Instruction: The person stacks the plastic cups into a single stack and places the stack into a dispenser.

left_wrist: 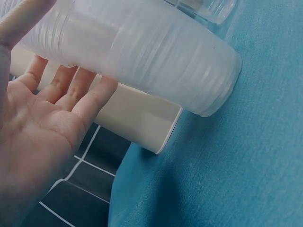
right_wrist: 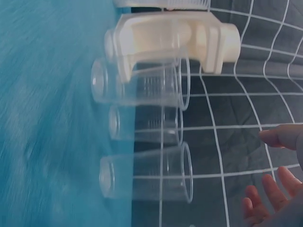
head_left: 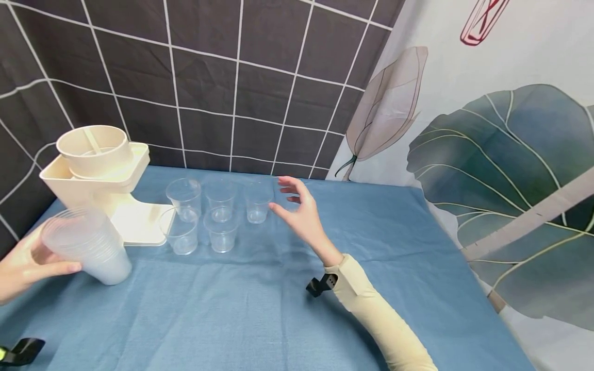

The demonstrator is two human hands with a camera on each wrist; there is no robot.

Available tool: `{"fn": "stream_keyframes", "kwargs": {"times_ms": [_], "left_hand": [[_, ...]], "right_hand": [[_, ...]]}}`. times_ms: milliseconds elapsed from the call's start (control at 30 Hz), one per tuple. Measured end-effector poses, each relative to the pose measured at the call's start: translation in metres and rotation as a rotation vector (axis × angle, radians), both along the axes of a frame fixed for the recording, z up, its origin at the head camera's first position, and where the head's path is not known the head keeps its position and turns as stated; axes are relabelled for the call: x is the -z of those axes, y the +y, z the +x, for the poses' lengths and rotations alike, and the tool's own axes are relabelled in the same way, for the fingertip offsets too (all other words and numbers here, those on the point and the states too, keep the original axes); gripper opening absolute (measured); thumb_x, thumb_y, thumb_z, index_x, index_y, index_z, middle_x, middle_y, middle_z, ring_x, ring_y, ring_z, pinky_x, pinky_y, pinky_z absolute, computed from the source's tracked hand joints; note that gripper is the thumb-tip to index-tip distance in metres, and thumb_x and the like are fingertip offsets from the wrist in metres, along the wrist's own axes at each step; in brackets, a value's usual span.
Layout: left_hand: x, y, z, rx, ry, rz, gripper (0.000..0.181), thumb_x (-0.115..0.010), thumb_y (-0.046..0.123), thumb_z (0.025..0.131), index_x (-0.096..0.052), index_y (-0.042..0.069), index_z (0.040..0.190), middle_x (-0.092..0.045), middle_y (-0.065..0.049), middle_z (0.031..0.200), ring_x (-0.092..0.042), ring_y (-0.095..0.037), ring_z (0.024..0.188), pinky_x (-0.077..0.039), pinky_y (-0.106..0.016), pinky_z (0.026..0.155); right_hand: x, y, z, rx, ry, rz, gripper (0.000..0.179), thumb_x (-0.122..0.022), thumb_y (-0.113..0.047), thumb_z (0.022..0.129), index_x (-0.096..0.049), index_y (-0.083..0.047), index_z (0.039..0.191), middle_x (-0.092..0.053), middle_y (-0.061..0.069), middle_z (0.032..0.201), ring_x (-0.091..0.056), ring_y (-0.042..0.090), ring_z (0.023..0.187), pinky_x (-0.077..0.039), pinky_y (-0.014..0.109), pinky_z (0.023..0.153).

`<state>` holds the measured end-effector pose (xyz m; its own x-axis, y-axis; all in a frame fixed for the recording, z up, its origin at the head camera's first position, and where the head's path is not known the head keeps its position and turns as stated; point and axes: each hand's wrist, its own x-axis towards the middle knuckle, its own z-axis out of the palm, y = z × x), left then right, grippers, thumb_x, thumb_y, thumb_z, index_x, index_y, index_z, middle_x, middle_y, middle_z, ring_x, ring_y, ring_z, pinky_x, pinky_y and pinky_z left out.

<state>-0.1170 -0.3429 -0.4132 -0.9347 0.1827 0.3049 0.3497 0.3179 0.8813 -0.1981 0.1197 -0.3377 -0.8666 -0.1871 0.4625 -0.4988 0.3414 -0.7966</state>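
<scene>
On the left, my left hand (head_left: 34, 260) grips a tilted stack of clear plastic cups (head_left: 90, 247), thumb on the near side. The left wrist view shows the fingers (left_wrist: 92, 97) against the stack's side. Several single clear cups stand upright on the cloth in two rows. The rightmost back cup (head_left: 258, 203) is nearest to my right hand (head_left: 300, 214), which has its thumb and fingers apart and nothing between them. From the right wrist view, a gap separates that hand's fingers (right_wrist: 274, 189) from the cup (right_wrist: 147, 175).
A cream-coloured stand with a round top (head_left: 97, 154) is at the back left, its base beside the cups. Blue cloth (head_left: 223, 314) covers the table. A dark grid-patterned curtain (head_left: 204, 77) hangs behind, and a leaf-print curtain (head_left: 510, 154) on the right.
</scene>
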Motion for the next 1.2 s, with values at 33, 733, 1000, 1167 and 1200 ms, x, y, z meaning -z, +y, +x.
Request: {"fn": "stream_keyframes", "kwargs": {"times_ms": [33, 733, 1000, 1167, 1200], "left_hand": [[0.001, 0.000, 0.000, 0.011, 0.004, 0.013, 0.089, -0.061, -0.031, 0.066, -0.041, 0.024, 0.133, -0.049, 0.019, 0.123, -0.051, 0.013, 0.103, -0.043, -0.001, 0.077], [0.004, -0.001, 0.001, -0.005, 0.010, -0.019, 0.090, -0.061, -0.030, 0.068, -0.039, 0.025, 0.135, -0.047, 0.018, 0.123, -0.050, 0.014, 0.104, -0.042, 0.000, 0.078], [0.004, -0.002, -0.001, -0.015, -0.001, -0.032, 0.092, -0.062, -0.030, 0.068, -0.036, 0.027, 0.136, -0.045, 0.020, 0.124, -0.049, 0.015, 0.105, -0.042, 0.000, 0.077], [0.005, -0.002, -0.002, 0.009, 0.014, -0.015, 0.092, -0.061, -0.031, 0.067, -0.037, 0.024, 0.137, -0.046, 0.018, 0.125, -0.049, 0.014, 0.105, -0.043, -0.001, 0.077], [0.005, -0.002, -0.002, 0.012, 0.019, -0.018, 0.092, -0.061, -0.032, 0.067, -0.037, 0.024, 0.137, -0.045, 0.018, 0.125, -0.049, 0.014, 0.105, -0.043, -0.001, 0.077]], "right_hand": [[0.000, 0.003, -0.001, 0.006, -0.002, -0.004, 0.055, -0.074, -0.003, 0.081, -0.051, -0.006, 0.131, -0.058, 0.012, 0.129, -0.057, 0.028, 0.114, -0.047, 0.049, 0.096], [0.016, 0.049, -0.020, 0.173, 0.027, 0.056, 0.060, -0.078, -0.007, 0.077, -0.052, -0.007, 0.130, -0.059, 0.013, 0.127, -0.054, 0.028, 0.116, -0.044, 0.048, 0.099], [0.030, 0.062, -0.031, 0.195, -0.055, 0.059, 0.067, -0.079, -0.014, 0.078, -0.046, -0.009, 0.136, -0.052, 0.011, 0.136, -0.048, 0.030, 0.127, -0.039, 0.048, 0.106], [0.037, 0.068, -0.036, 0.191, -0.122, 0.043, 0.072, -0.079, -0.015, 0.078, -0.042, -0.010, 0.139, -0.049, 0.013, 0.139, -0.047, 0.030, 0.129, -0.038, 0.046, 0.108], [0.038, 0.069, -0.037, 0.187, -0.141, 0.037, 0.073, -0.079, -0.015, 0.078, -0.040, -0.009, 0.139, -0.048, 0.013, 0.140, -0.047, 0.030, 0.129, -0.038, 0.046, 0.108]]}}
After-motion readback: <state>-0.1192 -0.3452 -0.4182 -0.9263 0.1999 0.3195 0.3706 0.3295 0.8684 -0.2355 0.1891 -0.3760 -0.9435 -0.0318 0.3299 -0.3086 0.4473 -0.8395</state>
